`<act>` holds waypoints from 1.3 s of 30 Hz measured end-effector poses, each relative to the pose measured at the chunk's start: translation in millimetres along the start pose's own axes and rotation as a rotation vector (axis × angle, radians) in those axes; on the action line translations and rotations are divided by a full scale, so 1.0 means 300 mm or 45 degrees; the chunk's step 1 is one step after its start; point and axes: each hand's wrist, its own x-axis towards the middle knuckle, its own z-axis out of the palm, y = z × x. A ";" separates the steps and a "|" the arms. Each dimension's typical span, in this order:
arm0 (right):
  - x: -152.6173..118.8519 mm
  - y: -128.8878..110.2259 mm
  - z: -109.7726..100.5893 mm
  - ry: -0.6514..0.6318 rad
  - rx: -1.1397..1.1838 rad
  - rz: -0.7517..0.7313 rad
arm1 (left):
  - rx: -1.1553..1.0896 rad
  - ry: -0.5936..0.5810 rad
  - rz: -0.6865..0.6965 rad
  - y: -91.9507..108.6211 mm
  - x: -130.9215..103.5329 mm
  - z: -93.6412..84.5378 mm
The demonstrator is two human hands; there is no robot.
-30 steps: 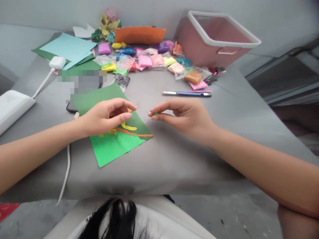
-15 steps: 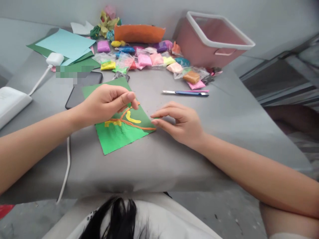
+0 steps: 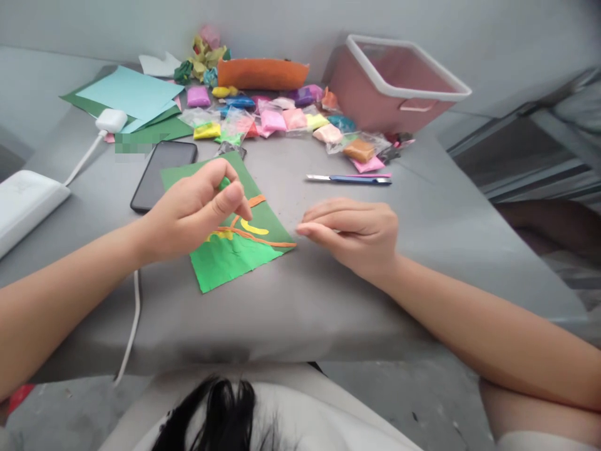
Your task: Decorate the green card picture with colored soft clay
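My left hand (image 3: 195, 210) is closed above the card, fingers curled round a small lump of green modelling clay (image 3: 225, 183). Underneath lies a dark green card (image 3: 277, 228), its near part covered in bright green (image 3: 235, 263). Orange strips (image 3: 277, 243) and a yellow curved strip (image 3: 256, 229) cross it, partly hidden by the left hand. To the right of the card, my right hand (image 3: 359, 235) has thumb and fingertips pressed together; whatever is between them cannot be made out.
A craft knife (image 3: 359, 180) lies beyond the right hand. Several clay packets (image 3: 272, 121) spread before a pink bin (image 3: 375, 94) and an orange piece (image 3: 263, 74). On the left are a phone (image 3: 162, 172), coloured paper (image 3: 131, 94) and a white power bank (image 3: 32, 210) with cable.
My right hand has drawn slightly right, away from the card, and the green bit at its fingertips no longer shows. More green clay shows in my left hand. The view has shifted slightly.
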 end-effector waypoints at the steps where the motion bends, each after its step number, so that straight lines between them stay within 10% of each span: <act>1: -0.001 0.002 0.003 0.011 -0.019 0.013 | 0.030 -0.068 0.000 -0.001 -0.004 0.004; 8: -0.012 0.005 0.004 0.005 0.015 0.073 | 0.265 -0.390 0.261 -0.024 -0.019 0.046; 15: -0.002 0.021 -0.006 -0.167 -0.028 -0.041 | 0.316 -0.325 0.484 -0.067 -0.030 0.096; 33: -0.020 0.012 -0.022 -0.283 -0.138 0.026 | 0.127 -0.147 -0.087 -0.011 -0.065 0.169; 39: -0.024 0.025 0.006 -0.317 -0.221 -0.050 | 0.286 -0.016 0.086 -0.005 -0.082 0.183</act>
